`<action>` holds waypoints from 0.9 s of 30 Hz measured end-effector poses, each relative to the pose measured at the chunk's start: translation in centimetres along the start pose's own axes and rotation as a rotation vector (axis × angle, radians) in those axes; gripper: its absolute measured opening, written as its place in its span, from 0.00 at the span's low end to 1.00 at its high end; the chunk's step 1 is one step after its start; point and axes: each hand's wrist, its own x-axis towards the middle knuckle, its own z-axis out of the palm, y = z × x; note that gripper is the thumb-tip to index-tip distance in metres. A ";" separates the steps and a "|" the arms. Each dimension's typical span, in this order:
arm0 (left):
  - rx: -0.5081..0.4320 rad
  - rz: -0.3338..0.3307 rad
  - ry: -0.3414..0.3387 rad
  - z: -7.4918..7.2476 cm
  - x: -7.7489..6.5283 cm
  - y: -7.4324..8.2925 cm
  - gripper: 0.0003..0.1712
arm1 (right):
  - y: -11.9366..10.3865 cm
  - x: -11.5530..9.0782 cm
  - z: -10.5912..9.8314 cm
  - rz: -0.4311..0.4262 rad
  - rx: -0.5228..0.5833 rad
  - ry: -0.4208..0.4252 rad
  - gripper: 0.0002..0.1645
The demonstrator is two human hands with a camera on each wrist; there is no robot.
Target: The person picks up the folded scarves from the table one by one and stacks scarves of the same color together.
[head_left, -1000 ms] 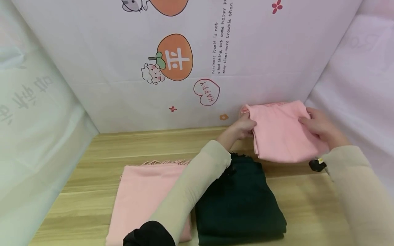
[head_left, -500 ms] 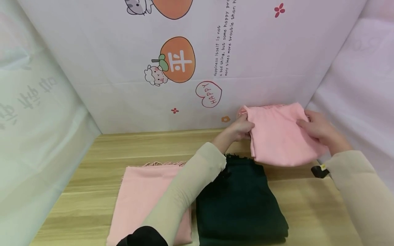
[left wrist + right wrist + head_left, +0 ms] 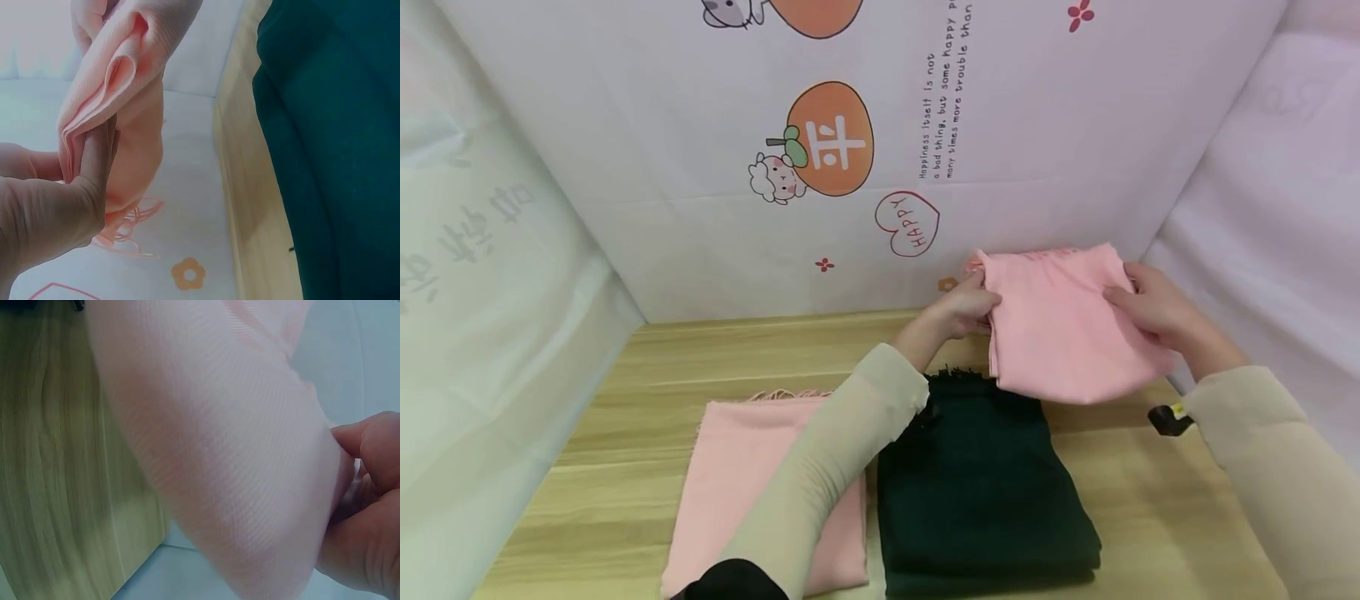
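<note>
A folded pink scarf (image 3: pixel 1067 325) with a fringe hangs between my two hands above the back right of the table. My left hand (image 3: pixel 958 308) pinches its left edge; in the left wrist view the thumb and fingers (image 3: pixel 95 156) clasp the layered folds, and pink tassels dangle below. My right hand (image 3: pixel 1161 308) grips the opposite edge, thumb on the near face. In the right wrist view the scarf (image 3: pixel 219 450) fills the middle, its lower part bulging down. Below the held scarf lies a folded dark green scarf (image 3: pixel 985 500) with dark fringe at its far end.
Another folded pink scarf (image 3: pixel 752 467) lies left of the green one, partly covered by my left sleeve (image 3: pixel 827 467). The wooden table (image 3: pixel 602 450) meets a printed white cloth wall (image 3: pixel 700 250) at the back. White cloth also hangs at left and right.
Both hands have shifted slightly left with the held pink scarf, so it hangs nearer the green scarf. The grip looks the same, and the two scarves on the table stay put.
</note>
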 end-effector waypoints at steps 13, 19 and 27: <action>0.112 -0.017 -0.032 -2.5 -2.3 0.9 0.41 | -1.4 -0.1 2.1 -0.043 -0.033 -0.004 0.41; 0.121 -0.011 -0.042 -3.6 -3.4 0.8 0.39 | -2.4 -0.4 3.2 -0.055 -0.016 -0.022 0.40; 0.123 -0.013 -0.041 -5.3 -4.7 0.7 0.40 | -3.6 -0.2 4.7 -0.091 0.033 -0.034 0.35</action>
